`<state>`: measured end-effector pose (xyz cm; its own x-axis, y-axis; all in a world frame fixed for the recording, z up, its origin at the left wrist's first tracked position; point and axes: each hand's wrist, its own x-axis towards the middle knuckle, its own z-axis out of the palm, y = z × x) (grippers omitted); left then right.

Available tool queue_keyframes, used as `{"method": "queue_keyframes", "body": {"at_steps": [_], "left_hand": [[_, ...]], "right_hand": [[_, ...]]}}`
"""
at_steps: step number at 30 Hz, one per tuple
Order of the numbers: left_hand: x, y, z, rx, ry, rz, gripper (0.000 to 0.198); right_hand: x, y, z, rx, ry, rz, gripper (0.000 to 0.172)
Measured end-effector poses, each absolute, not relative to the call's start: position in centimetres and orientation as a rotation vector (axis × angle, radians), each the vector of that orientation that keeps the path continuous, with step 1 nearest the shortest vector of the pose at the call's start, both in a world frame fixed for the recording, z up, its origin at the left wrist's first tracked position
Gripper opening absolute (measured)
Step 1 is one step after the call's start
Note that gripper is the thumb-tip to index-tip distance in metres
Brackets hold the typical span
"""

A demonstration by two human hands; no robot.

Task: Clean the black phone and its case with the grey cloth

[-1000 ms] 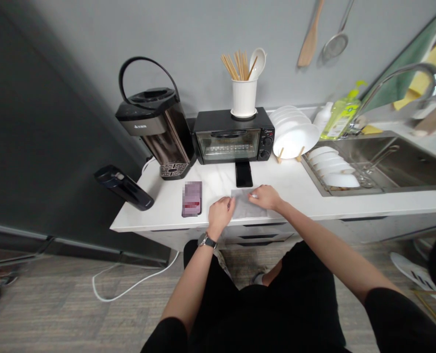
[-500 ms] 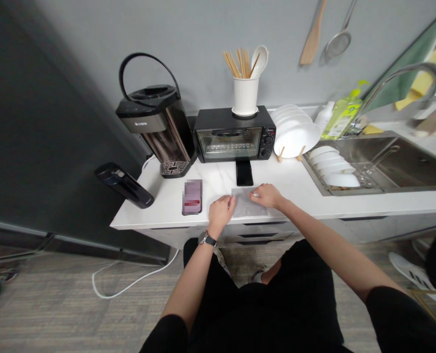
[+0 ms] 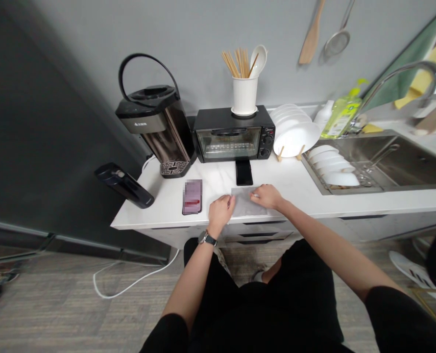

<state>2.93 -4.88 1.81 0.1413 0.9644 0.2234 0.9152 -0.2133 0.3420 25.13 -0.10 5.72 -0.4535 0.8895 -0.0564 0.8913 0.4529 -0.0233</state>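
Observation:
A thin grey cloth (image 3: pixel 246 205) lies flat at the counter's front edge, between my two hands. My left hand (image 3: pixel 221 212), with a watch (image 3: pixel 206 239) on its wrist, has its fingers curled closed at the cloth's left edge. Over the cloth's upper right part, my right hand (image 3: pixel 268 197) is closed in a pinch. A small whitish spot shows at its fingertips, too small to name. Just beyond the cloth lies a black phone (image 3: pixel 244 172), its far end against the toaster oven (image 3: pixel 234 135). To the left is a second phone (image 3: pixel 192 197) with a blurred screen.
A dark bottle (image 3: pixel 125 186) lies or leans at the counter's left end, near a water dispenser (image 3: pixel 159 130). A chopstick holder (image 3: pixel 245 95) stands on the oven. Plates (image 3: pixel 295 137) stand in a rack beside the sink (image 3: pixel 405 166), which holds bowls (image 3: pixel 331 166).
The view has shifted very slightly. Both hands and the cloth stay in almost the same place.

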Motion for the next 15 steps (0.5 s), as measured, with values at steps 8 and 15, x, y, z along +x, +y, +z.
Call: {"method": "queue_keyframes", "body": {"at_steps": [8, 15], "left_hand": [[3.1, -6.2, 2.8, 2.284, 1.389, 0.891, 0.017], [6.9, -8.2, 5.1, 2.262, 1.05, 0.947, 0.011]], "right_hand": [[26.3, -4.0, 6.4, 1.611, 2.795, -0.129, 0.069], [27.6, -7.7, 5.8, 1.701, 2.835, -0.265, 0.075]]}}
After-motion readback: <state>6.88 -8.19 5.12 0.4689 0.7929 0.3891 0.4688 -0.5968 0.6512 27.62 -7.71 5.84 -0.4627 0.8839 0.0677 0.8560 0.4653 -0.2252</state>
